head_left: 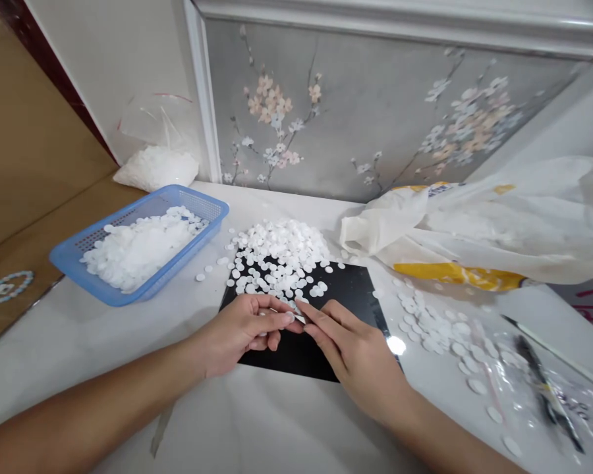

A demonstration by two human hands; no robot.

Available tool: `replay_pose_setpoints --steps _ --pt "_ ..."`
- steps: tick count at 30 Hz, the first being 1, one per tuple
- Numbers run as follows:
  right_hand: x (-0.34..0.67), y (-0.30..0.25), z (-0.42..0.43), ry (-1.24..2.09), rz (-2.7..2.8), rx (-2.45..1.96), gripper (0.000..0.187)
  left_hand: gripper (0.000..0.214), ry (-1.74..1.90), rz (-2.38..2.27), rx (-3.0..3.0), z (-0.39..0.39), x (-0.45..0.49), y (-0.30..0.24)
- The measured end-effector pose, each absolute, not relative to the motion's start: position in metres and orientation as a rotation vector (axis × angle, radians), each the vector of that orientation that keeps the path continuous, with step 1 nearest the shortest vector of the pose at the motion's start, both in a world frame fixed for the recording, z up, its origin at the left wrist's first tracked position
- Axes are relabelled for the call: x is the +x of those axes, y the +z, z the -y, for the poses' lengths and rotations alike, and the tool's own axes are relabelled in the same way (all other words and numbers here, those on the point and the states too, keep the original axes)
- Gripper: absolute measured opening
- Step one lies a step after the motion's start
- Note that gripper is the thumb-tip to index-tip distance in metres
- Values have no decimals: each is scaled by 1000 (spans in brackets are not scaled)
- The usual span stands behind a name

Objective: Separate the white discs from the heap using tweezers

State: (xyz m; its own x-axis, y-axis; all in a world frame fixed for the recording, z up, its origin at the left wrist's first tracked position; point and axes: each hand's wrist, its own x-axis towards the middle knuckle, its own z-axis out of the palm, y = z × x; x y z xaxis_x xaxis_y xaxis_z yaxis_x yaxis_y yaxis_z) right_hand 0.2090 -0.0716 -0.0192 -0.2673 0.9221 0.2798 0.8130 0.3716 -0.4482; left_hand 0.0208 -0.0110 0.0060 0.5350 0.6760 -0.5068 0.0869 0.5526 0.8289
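A black mat lies on the white table, with a heap of small white discs across its far half. My left hand rests on the mat's near left part, fingers curled and pinched on a small white disc. My right hand lies beside it, fingers pressed together, their tips meeting the left fingertips at that same disc. What the right fingers hold is too small to name.
A blue plastic basket with white discs stands at the left. Behind it lies a clear bag of discs. A white and yellow plastic bag sprawls at the right. More loose discs and clear wrappers lie at the right front.
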Motion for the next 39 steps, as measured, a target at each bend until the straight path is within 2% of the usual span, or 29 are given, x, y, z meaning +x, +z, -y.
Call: replay_pose_setpoints --steps 18,39 --pt "203 -16 73 0 2180 -1460 41 30 411 -954 994 13 22 5" --pt "203 -17 73 -122 2194 -1427 41 23 410 -921 998 14 22 5"
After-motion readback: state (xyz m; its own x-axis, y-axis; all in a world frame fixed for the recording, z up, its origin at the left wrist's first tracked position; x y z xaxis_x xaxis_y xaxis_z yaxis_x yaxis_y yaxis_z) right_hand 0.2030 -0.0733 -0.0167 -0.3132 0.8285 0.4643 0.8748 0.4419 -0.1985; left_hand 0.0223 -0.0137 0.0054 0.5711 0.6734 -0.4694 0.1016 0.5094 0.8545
